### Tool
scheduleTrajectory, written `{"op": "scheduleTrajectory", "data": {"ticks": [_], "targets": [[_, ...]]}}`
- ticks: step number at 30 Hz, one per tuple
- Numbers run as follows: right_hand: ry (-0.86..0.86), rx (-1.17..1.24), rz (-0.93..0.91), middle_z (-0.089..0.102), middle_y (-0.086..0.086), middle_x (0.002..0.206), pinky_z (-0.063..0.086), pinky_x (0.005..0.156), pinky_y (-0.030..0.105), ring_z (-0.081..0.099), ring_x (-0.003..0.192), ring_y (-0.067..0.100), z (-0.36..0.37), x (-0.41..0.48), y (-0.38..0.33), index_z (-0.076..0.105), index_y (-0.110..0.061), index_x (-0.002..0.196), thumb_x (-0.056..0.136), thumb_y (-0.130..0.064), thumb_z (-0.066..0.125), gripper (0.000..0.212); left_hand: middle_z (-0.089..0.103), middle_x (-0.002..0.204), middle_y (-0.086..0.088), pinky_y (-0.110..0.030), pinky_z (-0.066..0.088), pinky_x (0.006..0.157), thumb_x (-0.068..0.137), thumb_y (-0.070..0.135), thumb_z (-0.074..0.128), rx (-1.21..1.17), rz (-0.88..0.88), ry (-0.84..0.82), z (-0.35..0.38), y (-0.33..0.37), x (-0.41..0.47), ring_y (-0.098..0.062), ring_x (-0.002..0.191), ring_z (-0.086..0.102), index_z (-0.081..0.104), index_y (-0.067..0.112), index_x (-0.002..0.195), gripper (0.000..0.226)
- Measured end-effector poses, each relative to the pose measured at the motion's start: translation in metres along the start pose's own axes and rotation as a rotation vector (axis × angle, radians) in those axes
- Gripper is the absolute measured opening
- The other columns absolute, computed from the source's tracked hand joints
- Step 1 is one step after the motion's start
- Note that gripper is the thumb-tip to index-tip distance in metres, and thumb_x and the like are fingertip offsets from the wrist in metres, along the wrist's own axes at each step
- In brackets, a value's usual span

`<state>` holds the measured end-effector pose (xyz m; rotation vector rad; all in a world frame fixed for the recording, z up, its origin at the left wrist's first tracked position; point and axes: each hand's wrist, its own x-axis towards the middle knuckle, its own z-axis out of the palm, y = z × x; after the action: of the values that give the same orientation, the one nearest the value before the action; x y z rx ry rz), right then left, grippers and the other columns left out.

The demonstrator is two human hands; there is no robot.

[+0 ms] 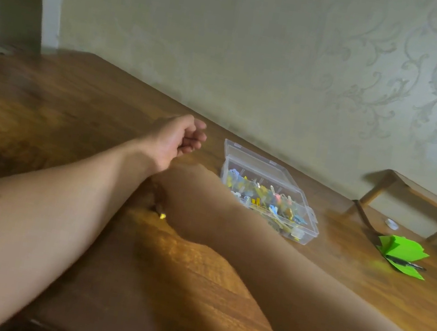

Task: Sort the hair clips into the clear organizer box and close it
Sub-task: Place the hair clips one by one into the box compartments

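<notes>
Left hand (180,138): stretched far out over the wooden table (45,119), fingers curled loosely into the palm; nothing can be seen in it, and it hangs just left of the box without touching it
Loose clip (162,215): a small yellow bit, probably a hair clip, lies on the table in the gap between the two forearms; most of it is hidden
Right hand (179,187): crossed under the left forearm and deep in shadow, blurred; I cannot tell how its fingers stand or whether they have hold of anything
Clear organizer box (270,191): sits on the table near the wall, just right of the left hand; its lid looks down, though the blur leaves some doubt
Hair clips (266,200): a jumble of yellow, blue and pink ones shows through the clear plastic, inside the box
Green paper (401,255): folded sheets fanned out at the table's right end, well apart from the box, with a dark thin tool lying across them
Small wooden rack (420,199): stands behind the paper, by the wall
</notes>
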<state>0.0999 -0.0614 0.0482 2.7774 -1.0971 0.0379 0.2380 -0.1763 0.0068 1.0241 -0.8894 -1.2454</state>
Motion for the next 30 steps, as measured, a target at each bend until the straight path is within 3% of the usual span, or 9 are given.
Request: {"op": "scheduleTrajectory", "data": {"ticks": [3,8,11,14,18,20,23,26,30], "targets": [[-0.095,0.130,0.016,0.072,-0.002,0.096,0.058,0.077,0.040,0.067,0.088,0.020,-0.018,-0.012,0.006,0.077,-0.021,0.104,0.099,-0.018,0.062,0.016,0.076,0.084,0.001,-0.029,0.050,0.075,0.093,0.015,0.049,0.018,0.026,0.016,0.003,-0.001,-0.005,-0.014,0.075,0.066,0.075,0.014,0.112,0.032],[-0.161,0.071,-0.020,0.075,-0.004,0.111,0.062,0.084,0.041,0.070,0.100,0.020,-0.018,-0.012,-0.001,0.079,-0.029,0.117,0.098,-0.019,0.063,0.026,0.076,0.083,0.000,-0.030,0.047,0.076,0.094,0.014,0.048,0.023,0.053,0.007,0.007,0.001,-0.008,-0.013,0.073,0.065,0.074,0.013,0.113,0.032],[-0.145,0.041,-0.032,0.074,0.000,0.106,0.062,0.078,0.039,0.070,0.095,0.023,-0.018,-0.014,0.000,0.079,-0.024,0.109,0.096,-0.016,0.065,0.021,0.076,0.082,0.001,-0.029,0.047,0.074,0.093,0.013,0.048,0.034,0.063,0.003,0.008,0.000,-0.007,-0.012,0.070,0.065,0.074,0.013,0.112,0.032],[-0.145,-0.003,-0.047,0.069,0.002,0.099,0.049,0.062,0.030,0.063,0.084,0.023,-0.023,-0.019,-0.005,0.075,-0.019,0.103,0.094,-0.008,0.060,0.021,0.076,0.082,0.000,-0.027,0.047,0.071,0.093,0.013,0.047,0.029,0.058,0.000,0.007,-0.003,-0.002,-0.012,0.069,0.065,0.074,0.013,0.112,0.033],[-0.163,-0.063,-0.091,0.067,0.003,0.102,0.039,0.052,0.028,0.058,0.079,0.021,-0.030,-0.020,-0.012,0.071,-0.016,0.112,0.095,-0.008,0.062,0.021,0.075,0.081,-0.001,-0.027,0.047,0.068,0.093,0.011,0.046,0.034,0.060,-0.004,0.008,-0.004,0.000,-0.013,0.068,0.065,0.073,0.012,0.112,0.033],[-0.169,-0.085,-0.138,0.069,0.001,0.106,0.034,0.047,0.025,0.062,0.081,0.020,-0.028,-0.015,-0.015,0.072,-0.023,0.122,0.096,-0.011,0.064,0.030,0.073,0.076,0.000,-0.025,0.046,0.064,0.094,0.008,0.045,0.020,0.062,0.010,0.011,-0.003,-0.001,-0.013,0.066,0.062,0.072,0.011,0.109,0.031],[-0.138,-0.098,-0.187,0.072,-0.001,0.113,0.041,0.054,0.025,0.068,0.087,0.020,-0.028,-0.015,-0.016,0.072,-0.028,0.127,0.099,-0.017,0.064,0.031,0.073,0.077,0.000,-0.026,0.045,0.065,0.094,0.007,0.044,0.016,0.063,0.010,0.014,-0.002,-0.003,-0.014,0.067,0.062,0.071,0.011,0.111,0.032],[-0.079,-0.076,-0.157,0.070,0.003,0.107,0.033,0.049,0.029,0.059,0.079,0.022,-0.022,-0.021,-0.014,0.068,-0.017,0.116,0.097,-0.020,0.067,0.019,0.072,0.082,-0.002,-0.027,0.046,0.069,0.094,0.007,0.044,0.018,0.067,0.014,0.013,-0.003,-0.004,-0.013,0.069,0.062,0.070,0.011,0.115,0.033],[0.060,-0.033,-0.104,0.065,0.011,0.105,0.037,0.060,0.034,0.061,0.081,0.029,-0.002,-0.026,-0.009,0.063,-0.012,0.108,0.096,-0.012,0.062,0.012,0.071,0.083,-0.002,-0.027,0.045,0.071,0.097,0.009,0.043,0.041,0.068,-0.003,0.015,-0.003,-0.005,-0.012,0.070,0.061,0.069,0.013,0.114,0.032]]}}
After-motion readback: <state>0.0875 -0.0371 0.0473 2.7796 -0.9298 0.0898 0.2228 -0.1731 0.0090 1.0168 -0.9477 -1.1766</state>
